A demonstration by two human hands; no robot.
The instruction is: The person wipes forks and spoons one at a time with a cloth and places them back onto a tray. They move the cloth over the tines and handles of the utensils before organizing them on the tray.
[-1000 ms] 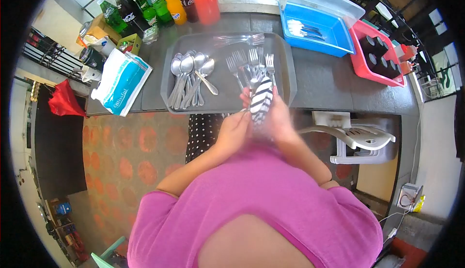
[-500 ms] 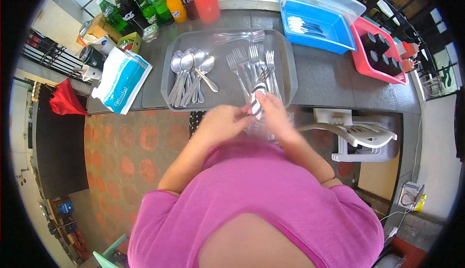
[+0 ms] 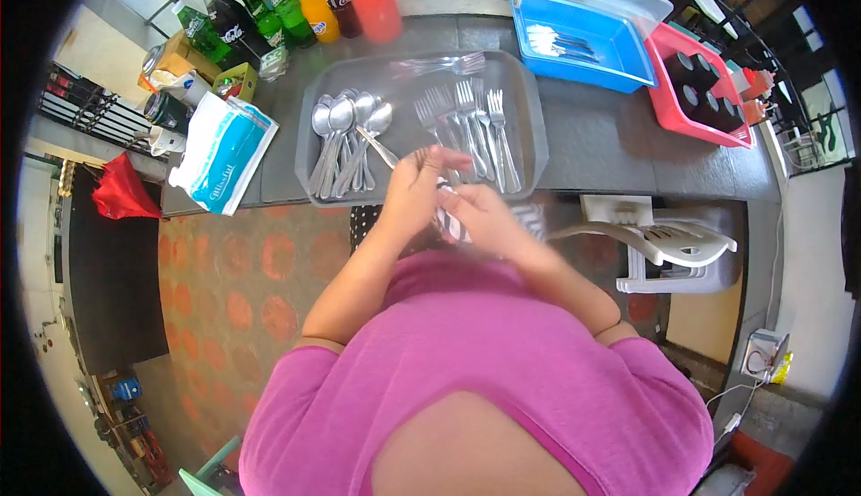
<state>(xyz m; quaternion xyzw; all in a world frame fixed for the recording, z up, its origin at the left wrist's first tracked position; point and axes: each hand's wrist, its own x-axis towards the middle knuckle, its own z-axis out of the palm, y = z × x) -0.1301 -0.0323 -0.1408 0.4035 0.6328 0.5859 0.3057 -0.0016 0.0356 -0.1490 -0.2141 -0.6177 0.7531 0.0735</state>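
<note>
My left hand [image 3: 414,193] is over the tray's front edge, its fingers curled and pointing right. Whatever they grip is hidden. Against it, my right hand [image 3: 487,220] is closed on a black-and-white striped cloth [image 3: 451,225]; part of the cloth hangs to the right, blurred. The fork seen in the cloth earlier is not visible now. Beyond my hands, a grey tray [image 3: 538,128] holds a pile of spoons [image 3: 341,117] on its left. Several forks [image 3: 496,110] lie side by side on its right, and more forks [image 3: 468,64] lie crosswise at the back.
Left of the tray are a blue-and-white packet [image 3: 226,160] and several drink bottles [image 3: 320,16]. A red container [image 3: 372,3] stands behind. At right sit a blue lidded box [image 3: 619,65] with cutlery and a pink basket [image 3: 673,119] with dark containers. A white chair [image 3: 682,245] is below.
Both hands have drawn back and left from the forks, with the striped cloth in my right hand. My left hand has come up against the cloth's upper end; the fork tines there are now hidden.
</note>
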